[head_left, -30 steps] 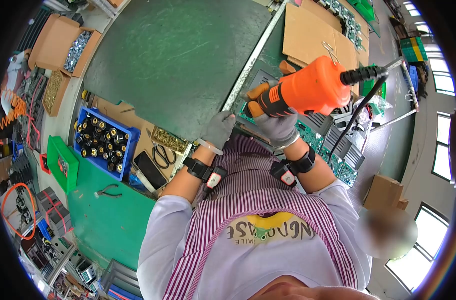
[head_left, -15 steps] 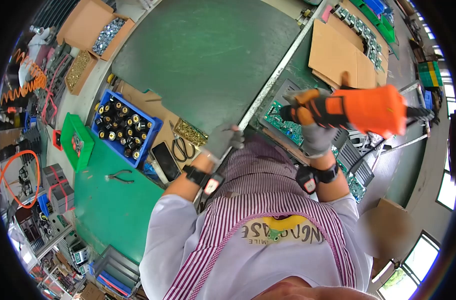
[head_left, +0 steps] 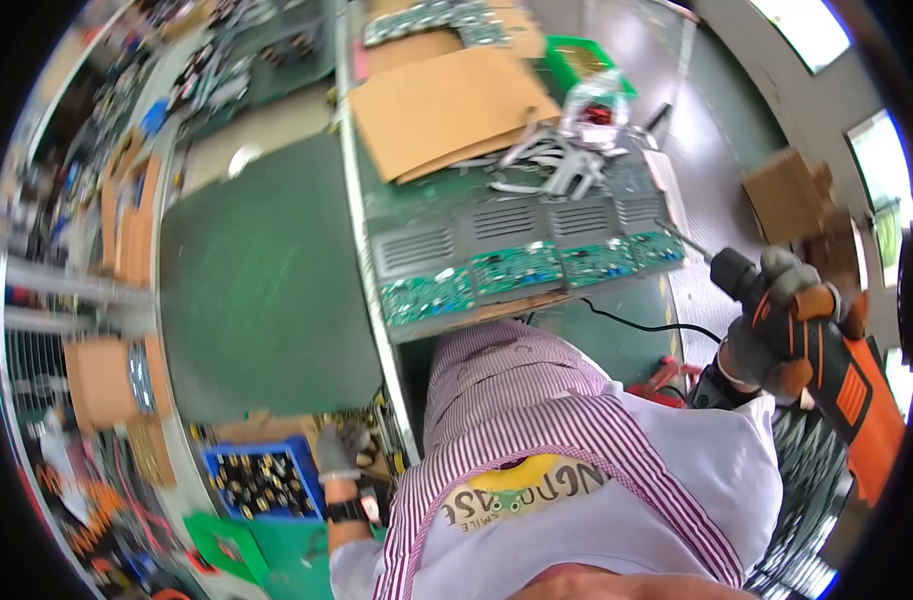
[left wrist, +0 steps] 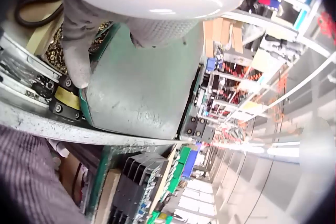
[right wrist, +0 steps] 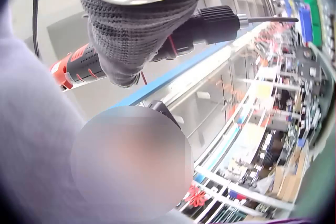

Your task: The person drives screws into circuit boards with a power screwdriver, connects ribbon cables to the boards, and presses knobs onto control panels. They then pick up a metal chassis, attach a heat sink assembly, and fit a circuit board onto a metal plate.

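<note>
Power drill (head_left: 829, 368), gripped firmly in the right hand (head_left: 762, 345), is held out to the right of the circuit boards (head_left: 514, 268), while the left hand (head_left: 337, 455), loosely spread, is near the brass screws (left wrist: 54, 56).

The desk (head_left: 267, 290) has a dark green surface crossed by a pale, scuffed metal rail (head_left: 359, 200). On one side of the rail, four slotted grey panels (head_left: 502, 222) lie in a row, green circuit boards (head_left: 517, 267) along their near side. Beyond them are loose pale plastic pieces (head_left: 575, 165) and overlapping cardboard sheets (head_left: 447, 110), side by side. Across the rail, past the dark green stretch, sits a blue bin (head_left: 307, 468) of black-and-gold parts, a green tray (head_left: 217, 545) near it.
</note>
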A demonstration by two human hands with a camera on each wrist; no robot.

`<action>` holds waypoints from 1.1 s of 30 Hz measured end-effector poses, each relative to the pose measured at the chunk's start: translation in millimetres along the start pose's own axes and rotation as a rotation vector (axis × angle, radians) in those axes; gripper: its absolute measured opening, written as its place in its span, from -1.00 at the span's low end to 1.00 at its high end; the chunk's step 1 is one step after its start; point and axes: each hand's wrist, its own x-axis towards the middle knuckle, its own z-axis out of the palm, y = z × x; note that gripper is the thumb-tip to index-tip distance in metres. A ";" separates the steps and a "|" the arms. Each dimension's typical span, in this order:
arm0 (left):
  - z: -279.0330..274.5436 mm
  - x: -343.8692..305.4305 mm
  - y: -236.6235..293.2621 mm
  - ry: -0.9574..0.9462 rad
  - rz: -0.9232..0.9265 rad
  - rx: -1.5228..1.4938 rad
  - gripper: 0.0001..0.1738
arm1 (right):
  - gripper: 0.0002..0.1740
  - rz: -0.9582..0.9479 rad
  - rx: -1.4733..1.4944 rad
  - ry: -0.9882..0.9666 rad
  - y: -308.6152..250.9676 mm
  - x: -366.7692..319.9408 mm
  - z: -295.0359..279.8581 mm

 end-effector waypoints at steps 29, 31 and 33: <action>548.8 -339.4 -195.8 -1.277 2.515 1.488 -0.51 | -0.62 0.960 1.092 0.756 130.6 -181.6 -223.0; 559.8 -344.3 -206.5 -1.364 2.149 2.005 -0.57 | -0.62 1.177 1.145 0.602 122.8 -193.6 -247.6; 562.5 -343.4 -208.9 -1.352 2.225 1.989 -0.64 | -0.62 1.436 0.955 0.193 97.5 -178.9 -288.7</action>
